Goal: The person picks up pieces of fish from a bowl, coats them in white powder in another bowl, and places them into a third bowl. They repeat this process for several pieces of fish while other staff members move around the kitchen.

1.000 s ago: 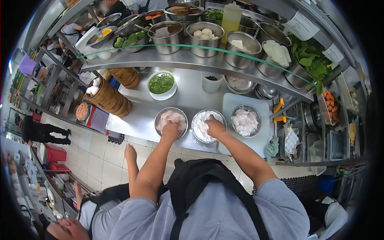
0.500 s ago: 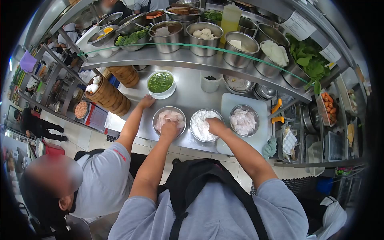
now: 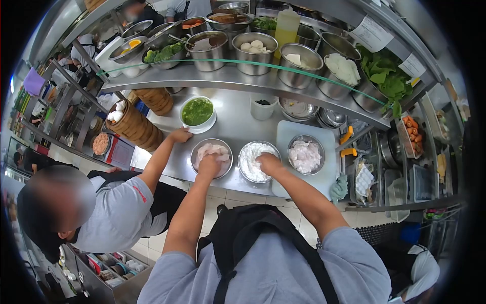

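My left hand (image 3: 208,165) is down in a steel bowl (image 3: 195,167) of pale pink raw meat slices (image 3: 215,150). Its fingers are curled among the slices, the tips hidden. To the right, my right hand (image 3: 268,164) reaches into a second steel bowl (image 3: 263,142) filled with white powder (image 3: 249,161). The fingers there are drawn together at the powder, and whatever they hold is hidden. A third steel bowl (image 3: 322,158) of pale, whitish-pink pieces (image 3: 306,156) stands on a white cutting board (image 3: 291,186), just right of my right hand.
A co-worker's hand (image 3: 180,135) touches the white bowl (image 3: 204,127) of green liquid at left. Bamboo steamers (image 3: 139,129) stand beyond it. A steel shelf (image 3: 202,81) with several ingredient pots overhangs the counter's back. Orange handles (image 3: 348,152) stick out right of the board.
The co-worker at left has leaned back and turned away; the green-filled bowl has shifted slightly towards that person. My hands remain in the same two bowls, with the view shifted a little.
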`<state>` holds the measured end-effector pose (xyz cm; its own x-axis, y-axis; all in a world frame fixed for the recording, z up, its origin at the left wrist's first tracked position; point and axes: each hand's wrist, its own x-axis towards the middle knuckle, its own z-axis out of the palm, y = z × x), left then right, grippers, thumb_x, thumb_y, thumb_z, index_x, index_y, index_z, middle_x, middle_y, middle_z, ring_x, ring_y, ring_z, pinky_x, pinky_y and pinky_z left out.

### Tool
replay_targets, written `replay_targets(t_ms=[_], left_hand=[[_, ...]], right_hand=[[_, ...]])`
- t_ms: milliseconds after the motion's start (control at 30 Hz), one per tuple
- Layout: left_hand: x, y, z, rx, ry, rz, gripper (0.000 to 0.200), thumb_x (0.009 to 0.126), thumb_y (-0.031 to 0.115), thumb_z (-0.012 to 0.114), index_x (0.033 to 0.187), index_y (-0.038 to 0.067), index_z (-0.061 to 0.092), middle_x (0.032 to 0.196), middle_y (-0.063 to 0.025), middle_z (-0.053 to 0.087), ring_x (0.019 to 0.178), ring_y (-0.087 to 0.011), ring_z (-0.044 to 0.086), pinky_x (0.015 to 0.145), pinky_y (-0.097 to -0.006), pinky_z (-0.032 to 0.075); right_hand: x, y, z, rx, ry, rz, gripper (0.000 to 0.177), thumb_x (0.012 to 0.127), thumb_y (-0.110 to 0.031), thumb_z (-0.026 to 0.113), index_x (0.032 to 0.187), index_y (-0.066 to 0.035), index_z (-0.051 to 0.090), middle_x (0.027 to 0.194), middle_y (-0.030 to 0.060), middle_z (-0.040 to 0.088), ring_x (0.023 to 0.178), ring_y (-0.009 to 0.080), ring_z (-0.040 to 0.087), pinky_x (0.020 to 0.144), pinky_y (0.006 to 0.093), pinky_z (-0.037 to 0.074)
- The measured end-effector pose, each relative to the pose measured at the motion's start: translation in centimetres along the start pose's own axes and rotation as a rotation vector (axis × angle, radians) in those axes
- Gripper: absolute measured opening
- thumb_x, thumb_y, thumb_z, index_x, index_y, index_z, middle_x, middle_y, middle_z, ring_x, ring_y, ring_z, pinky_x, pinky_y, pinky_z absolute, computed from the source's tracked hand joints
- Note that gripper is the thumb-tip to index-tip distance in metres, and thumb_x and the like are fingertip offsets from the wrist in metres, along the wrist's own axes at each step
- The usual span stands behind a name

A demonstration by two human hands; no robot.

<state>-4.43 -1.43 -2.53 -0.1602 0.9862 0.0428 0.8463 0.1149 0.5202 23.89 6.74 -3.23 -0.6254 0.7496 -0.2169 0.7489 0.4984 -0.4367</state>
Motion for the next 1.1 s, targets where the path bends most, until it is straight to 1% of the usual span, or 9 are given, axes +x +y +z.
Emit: replay_targets(t_ms=[100, 167, 300, 333, 433, 600, 733, 867, 1100], left_hand=[[0.1, -1.8, 0.4, -0.039, 0.032, 0.001, 0.025, 0.083, 0.02, 0.063, 0.102, 0.008, 0.073, 0.099, -0.0226, 0.07, 0.093, -0.0399, 0.068, 0.084, -0.0476, 0.055], [0.2, -2.4, 0.1, -0.042, 0.055, 0.012, 0.025, 0.084, 0.02, 0.063, 0.103, 0.008, 0.073, 0.099, -0.0228, 0.07, 0.093, -0.0406, 0.067, 0.084, -0.048, 0.054], [0.6, -1.4, -1.9, -0.071, 0.002, -0.106, 0.037, 0.079, 0.025, 0.068, 0.112, 0.008, 0.07, 0.1, -0.0215, 0.071, 0.093, -0.0407, 0.068, 0.082, -0.0453, 0.055], [0.5, -2.5, -0.9, -0.036, 0.12, -0.034, 0.032, 0.081, 0.021, 0.069, 0.11, 0.007, 0.071, 0.09, -0.0188, 0.072, 0.077, -0.0338, 0.071, 0.07, -0.0415, 0.057], [0.3, -2.4, -1.4, -0.321, -0.017, -0.216, 0.03, 0.082, 0.017, 0.07, 0.11, 0.007, 0.071, 0.09, -0.0188, 0.072, 0.077, -0.0335, 0.071, 0.07, -0.0403, 0.057], [-0.5, -0.7, -3.5, -0.628, 0.058, -0.331, 0.018, 0.091, 0.011, 0.065, 0.105, 0.0, 0.069, 0.073, -0.0075, 0.067, 0.05, -0.0139, 0.06, 0.045, -0.0303, 0.049], [0.5, 3.0, -5.6, -0.767, 0.086, -0.251, 0.015, 0.093, 0.012, 0.066, 0.103, 0.001, 0.069, 0.069, -0.0044, 0.063, 0.052, -0.0108, 0.058, 0.047, -0.028, 0.048], [2.1, 9.0, -5.4, -0.899, -0.118, -0.278, 0.023, 0.098, 0.021, 0.063, 0.113, 0.004, 0.065, 0.08, -0.0044, 0.066, 0.059, -0.01, 0.062, 0.053, -0.0246, 0.054], [3.9, 10.7, 7.4, -1.208, -0.506, -0.418, 0.038, 0.1, 0.017, 0.056, 0.135, 0.001, 0.051, 0.106, -0.0171, 0.067, 0.079, -0.0216, 0.071, 0.059, -0.0315, 0.06]], right_hand=[[0.9, 2.4, 0.5, 0.139, 0.091, -0.032, 0.035, 0.078, -0.006, 0.063, 0.112, -0.009, 0.072, 0.117, 0.0166, 0.069, 0.108, 0.033, 0.065, 0.097, 0.0405, 0.05], [0.0, 2.6, -2.4, 0.415, 0.112, 0.051, 0.043, 0.075, -0.005, 0.06, 0.116, -0.007, 0.07, 0.107, 0.0193, 0.072, 0.101, 0.032, 0.068, 0.09, 0.0377, 0.053], [-2.6, 5.5, -8.0, 0.534, 0.154, 0.07, 0.042, 0.075, -0.005, 0.062, 0.117, -0.004, 0.069, 0.109, 0.0207, 0.071, 0.102, 0.0289, 0.069, 0.091, 0.0335, 0.053], [-4.0, 6.0, -10.0, 0.531, 0.168, 0.092, 0.042, 0.075, -0.005, 0.062, 0.117, -0.004, 0.069, 0.109, 0.0207, 0.071, 0.102, 0.0289, 0.069, 0.091, 0.0335, 0.053], [-7.2, 8.4, -14.4, 0.324, 0.255, 0.149, 0.042, 0.077, -0.004, 0.06, 0.118, -0.005, 0.069, 0.113, 0.0215, 0.07, 0.104, 0.0316, 0.068, 0.093, 0.0348, 0.052], [-11.2, 13.9, -14.3, 0.153, 0.308, 0.455, 0.044, 0.072, -0.01, 0.064, 0.115, -0.005, 0.07, 0.114, 0.0216, 0.069, 0.11, 0.0365, 0.065, 0.096, 0.0387, 0.051], [-12.3, 15.8, -11.0, 0.039, 0.222, 0.451, 0.044, 0.07, -0.004, 0.058, 0.112, -0.006, 0.071, 0.118, 0.0226, 0.067, 0.11, 0.0386, 0.063, 0.098, 0.0418, 0.05], [-12.3, 14.3, -10.9, 0.0, 0.278, 0.423, 0.047, 0.069, 0.001, 0.056, 0.113, -0.008, 0.071, 0.12, 0.0217, 0.065, 0.114, 0.0389, 0.06, 0.099, 0.0416, 0.049], [-7.7, 6.7, -11.6, 0.024, 0.442, 0.344, 0.042, 0.074, -0.008, 0.061, 0.115, -0.007, 0.07, 0.117, 0.0207, 0.067, 0.11, 0.0381, 0.062, 0.097, 0.0426, 0.05]])
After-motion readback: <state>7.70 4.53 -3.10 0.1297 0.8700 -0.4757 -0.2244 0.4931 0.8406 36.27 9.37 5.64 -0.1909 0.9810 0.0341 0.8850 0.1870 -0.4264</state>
